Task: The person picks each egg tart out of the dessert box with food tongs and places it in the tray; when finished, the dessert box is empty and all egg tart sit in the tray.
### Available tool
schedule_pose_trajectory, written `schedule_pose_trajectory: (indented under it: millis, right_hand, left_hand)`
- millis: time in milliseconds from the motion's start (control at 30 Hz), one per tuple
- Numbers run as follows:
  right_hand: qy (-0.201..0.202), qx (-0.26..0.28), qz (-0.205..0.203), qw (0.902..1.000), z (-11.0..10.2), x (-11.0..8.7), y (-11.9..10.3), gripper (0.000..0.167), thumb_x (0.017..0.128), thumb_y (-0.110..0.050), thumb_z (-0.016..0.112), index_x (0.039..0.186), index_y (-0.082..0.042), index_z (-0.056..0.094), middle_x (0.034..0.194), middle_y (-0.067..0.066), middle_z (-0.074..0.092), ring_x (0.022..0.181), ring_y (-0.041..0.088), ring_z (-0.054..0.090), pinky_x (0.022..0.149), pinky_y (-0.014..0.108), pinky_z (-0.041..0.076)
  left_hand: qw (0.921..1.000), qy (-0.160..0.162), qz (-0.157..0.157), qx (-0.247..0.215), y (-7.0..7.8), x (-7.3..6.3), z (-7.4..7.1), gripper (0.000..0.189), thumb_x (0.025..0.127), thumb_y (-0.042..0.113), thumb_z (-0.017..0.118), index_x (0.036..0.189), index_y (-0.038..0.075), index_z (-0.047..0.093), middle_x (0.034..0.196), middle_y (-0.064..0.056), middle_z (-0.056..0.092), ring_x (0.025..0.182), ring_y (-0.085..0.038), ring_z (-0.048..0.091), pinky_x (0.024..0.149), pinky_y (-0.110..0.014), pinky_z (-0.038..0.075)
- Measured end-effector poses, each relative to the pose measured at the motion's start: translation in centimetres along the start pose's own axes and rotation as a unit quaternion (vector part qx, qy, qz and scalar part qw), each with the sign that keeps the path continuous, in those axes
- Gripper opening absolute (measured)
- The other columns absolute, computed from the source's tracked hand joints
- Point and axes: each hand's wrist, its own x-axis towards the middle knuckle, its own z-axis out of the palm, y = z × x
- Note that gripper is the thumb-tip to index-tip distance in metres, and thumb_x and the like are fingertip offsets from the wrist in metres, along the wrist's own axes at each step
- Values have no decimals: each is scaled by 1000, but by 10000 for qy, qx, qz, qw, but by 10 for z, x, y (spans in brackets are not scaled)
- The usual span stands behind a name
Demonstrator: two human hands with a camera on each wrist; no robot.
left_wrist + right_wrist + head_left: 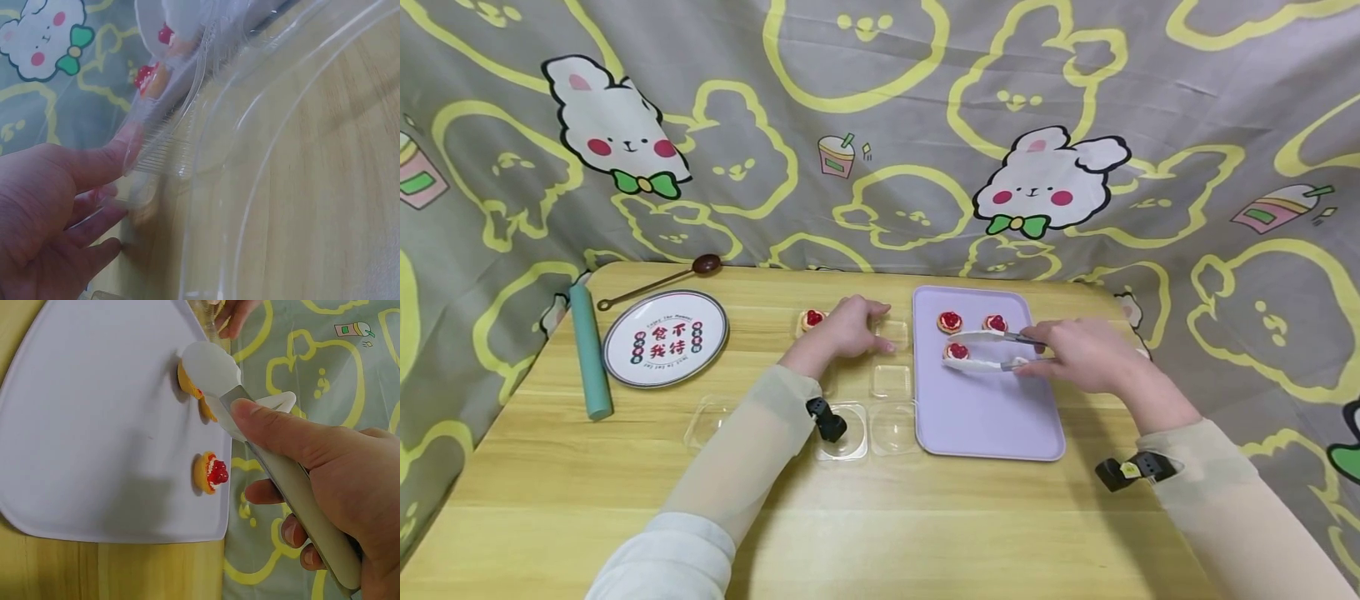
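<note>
My right hand (1078, 354) grips a pair of tongs (988, 336) with metal arms and pale tips. The tips lie on either side of a mini tart (957, 352) with red topping, on the lilac tray (992, 417). Two more tarts sit farther back on the tray; in the right wrist view one tart (211, 473) shows plainly and the tong tips partly cover the others. Left of the tray, my left hand (848, 327) holds a clear plastic box (892, 333) by its side, thumb and fingers apart around its edge. Another tart (813, 318) sits in a clear box behind that wrist.
Several clear plastic boxes (891, 382) stand between the tray and my left forearm. To the left lie a white plate (666, 337) with red lettering, a teal rolling pin (591, 354) and a brown long-handled spoon (706, 265). A patterned curtain (910, 83) hangs behind the wooden table (880, 533).
</note>
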Motion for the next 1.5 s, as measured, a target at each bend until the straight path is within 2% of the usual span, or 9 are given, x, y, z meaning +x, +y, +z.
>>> schedule_pose_trajectory:
  millis: [367, 567, 667, 833, 1000, 1133, 1200, 1367, 1500]
  right_hand:
    - [97, 106, 111, 9998, 2, -5, 2, 66, 90, -58, 81, 129, -5, 74, 97, 0, 72, 74, 16, 59, 64, 40, 50]
    - [203, 189, 126, 9995, -5, -10, 4, 71, 91, -62, 77, 132, -5, 72, 109, 4, 75, 87, 21, 68, 74, 49, 57]
    - [240, 218, 115, 9994, -9, -14, 3, 71, 92, -62, 76, 134, -6, 71, 112, 5, 76, 90, 23, 70, 74, 51, 58]
    - [351, 234, 78, 9991, -14, -15, 2, 69, 93, -58, 77, 135, -3, 71, 109, 6, 76, 85, 21, 69, 69, 47, 57]
    - [386, 277, 58, 9989, -17, -14, 1, 74, 94, -61, 74, 137, -2, 69, 117, 12, 75, 92, 25, 69, 74, 50, 58]
    - [469, 282, 76, 9985, -20, -11, -2, 76, 93, -60, 75, 140, -1, 67, 126, 14, 73, 102, 29, 70, 79, 53, 58]
    - [543, 256, 99, 9981, -23, -9, -5, 76, 93, -61, 76, 140, -2, 67, 126, 13, 73, 102, 29, 70, 77, 52, 58]
    - [582, 234, 71, 9980, -30, -3, -14, 82, 92, -66, 73, 144, -4, 64, 115, 6, 74, 93, 23, 67, 68, 45, 55]
    - [493, 329, 20, 9982, -33, 2, -20, 83, 94, -67, 69, 148, -5, 59, 102, -1, 68, 82, 19, 60, 66, 37, 48]
  left_hand:
    - [10000, 6, 94, 12, 2, -3, 0, 81, 85, 30, 92, 154, 10, 55, 154, -12, 57, 147, -33, 45, 123, -44, 35]
    - [9994, -83, 225, 233, 2, -3, -2, 82, 85, 32, 92, 155, 10, 55, 151, -15, 58, 143, -34, 48, 122, -45, 36]
    - [9989, -137, 298, 339, 0, -1, -4, 84, 85, 33, 92, 156, 9, 53, 151, -16, 58, 142, -34, 49, 122, -45, 36]
    - [9988, -207, 393, 205, -3, 1, -7, 89, 85, 34, 92, 159, 8, 48, 159, -17, 49, 149, -34, 41, 124, -44, 32]
    - [9976, -160, 667, 98, -5, -1, -13, 87, 87, 34, 90, 158, 6, 48, 161, -15, 47, 152, -33, 37, 126, -44, 29]
    - [9957, -6, 925, -74, -8, -6, -24, 78, 90, 32, 88, 155, 6, 53, 161, -13, 47, 152, -33, 36, 126, -45, 28]
    - [9940, 89, 1086, -83, -10, -10, -32, 71, 91, 30, 87, 151, 6, 58, 161, -13, 47, 153, -34, 35, 126, -46, 27]
    - [9905, 405, 1312, -14, -19, -23, -54, 56, 93, 25, 85, 141, 6, 66, 159, -12, 50, 151, -34, 38, 124, -49, 31]
    - [9909, 555, 1224, -76, -33, -34, -68, 56, 93, 25, 85, 142, 7, 66, 159, -9, 51, 150, -33, 39, 122, -51, 34]
